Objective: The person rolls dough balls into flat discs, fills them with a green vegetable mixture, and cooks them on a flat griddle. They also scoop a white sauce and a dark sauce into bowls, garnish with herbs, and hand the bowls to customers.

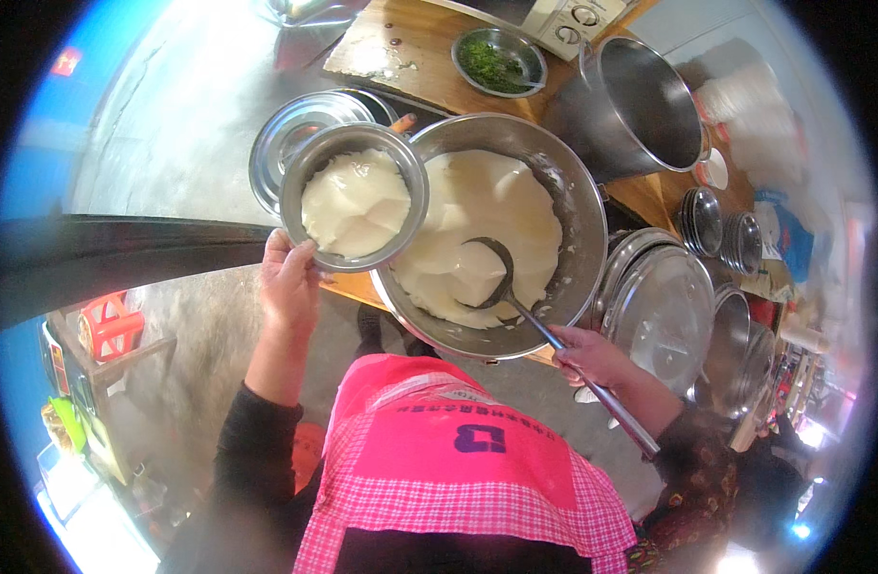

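My left hand [291, 276] grips the rim of a round metal bowl [415, 215] that holds soft white curd, likely tofu pudding [356, 204]. The bowl is up beside the left rim of a large steel pot [589, 265], partly over it. More of the white curd [475, 190] lies in the pot. My right hand [597, 356] is closed around the metal handle of a ladle [509, 287]. The ladle's round head sits in the curd, with a smooth white portion in it.
Metal lids [266, 161] lie behind the bowl. A bowl of chopped greens [490, 64] stands on the wooden counter [424, 36]. At the right are a tall steel pot [582, 133], large round lids [661, 316] and stacked metal bowls [701, 221]. A red plastic stool [113, 326] is at the left.
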The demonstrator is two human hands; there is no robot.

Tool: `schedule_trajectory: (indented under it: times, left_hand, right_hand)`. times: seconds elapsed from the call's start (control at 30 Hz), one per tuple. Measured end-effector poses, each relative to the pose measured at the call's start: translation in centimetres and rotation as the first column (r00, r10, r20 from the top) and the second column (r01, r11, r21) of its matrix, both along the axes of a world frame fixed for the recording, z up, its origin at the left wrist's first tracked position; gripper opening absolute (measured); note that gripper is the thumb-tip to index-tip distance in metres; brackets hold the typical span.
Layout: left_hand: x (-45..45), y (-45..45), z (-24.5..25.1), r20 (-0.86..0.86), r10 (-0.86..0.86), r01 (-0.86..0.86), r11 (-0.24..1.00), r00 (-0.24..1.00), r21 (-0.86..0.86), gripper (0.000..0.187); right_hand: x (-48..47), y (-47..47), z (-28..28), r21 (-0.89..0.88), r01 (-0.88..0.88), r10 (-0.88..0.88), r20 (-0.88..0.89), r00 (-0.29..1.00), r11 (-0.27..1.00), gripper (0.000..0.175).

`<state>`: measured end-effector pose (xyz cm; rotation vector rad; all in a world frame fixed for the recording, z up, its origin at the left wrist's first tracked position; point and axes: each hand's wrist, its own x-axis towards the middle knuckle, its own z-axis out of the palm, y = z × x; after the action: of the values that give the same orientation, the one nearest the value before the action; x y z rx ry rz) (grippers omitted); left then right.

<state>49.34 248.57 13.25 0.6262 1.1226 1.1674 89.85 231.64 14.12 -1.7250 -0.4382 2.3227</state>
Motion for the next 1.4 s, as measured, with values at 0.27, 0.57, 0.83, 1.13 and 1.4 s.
schedule_trajectory:
  times: [0.27, 0.57, 0.83, 1.13, 1.4]
  left_hand:
    - [0.0, 0.6, 0.5, -0.065, 0.098, -0.099, 0.995, 0.993, -0.021, 0.010]
    - [0.9, 4.8, -0.7, -0.054, 0.107, -0.109, 0.993, 0.993, -0.037, 0.015]
    - [2.0, 12.4, -2.3, 0.019, -0.020, 0.022, 0.997, 1.000, -0.075, 0.010]
    - [0.8, 22.5, -5.5, -0.076, -0.106, 0.101, 0.993, 0.991, -0.066, 0.009]
    - [-0.8, 29.2, -8.6, -0.086, -0.178, 0.165, 0.976, 0.980, -0.142, 0.015]
  right_hand:
    - [-2.2, -2.4, 3.9, -0.047, 0.447, -0.443, -0.260, 0.858, 0.893, 0.066]
    - [-4.4, 5.7, 13.1, 0.278, 0.447, -0.372, -0.284, 0.884, 0.851, 0.065]
    - [-9.7, 14.8, 12.8, 0.261, 0.466, -0.397, -0.276, 0.875, 0.845, 0.059]
    - [-15.6, 24.0, 6.8, 0.305, 0.354, -0.314, -0.173, 0.934, 0.884, 0.065]
    - [-19.3, 29.0, 4.5, 0.573, -0.220, -0.112, 0.487, 0.866, 0.790, 0.062]
